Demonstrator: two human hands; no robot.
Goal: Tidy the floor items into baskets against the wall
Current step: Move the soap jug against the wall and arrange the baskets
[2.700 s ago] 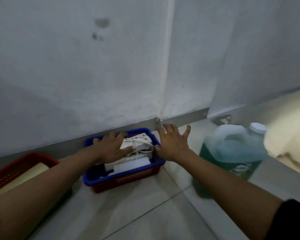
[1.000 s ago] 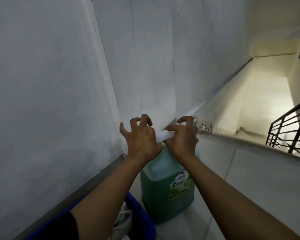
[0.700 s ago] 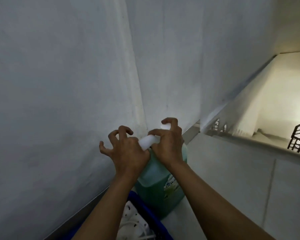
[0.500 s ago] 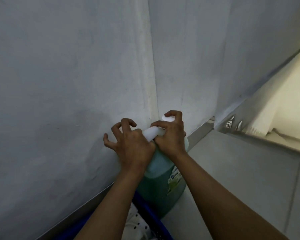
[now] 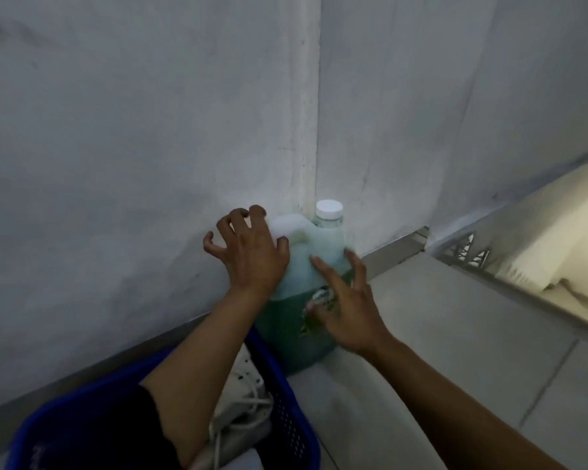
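Nearest, under the left forearm, the blue basket [image 5: 286,415] holds a white power strip [image 5: 248,378] with its cord and stands along the wall. Beyond it the left hand [image 5: 252,256] has its fingers [image 5: 233,222] spread and curled over the jug's handle, resting but not closed around it, while the right hand [image 5: 347,307] lies open and flat on the label side; I think they only steady the green detergent jug [image 5: 299,320], which stands upright on the tiled floor [image 5: 438,334] between both hands. Past the fingertips are the wall corner [image 5: 311,130] and the metal skirting [image 5: 394,247], and further right a lit stairwell [image 5: 557,249] drops away.
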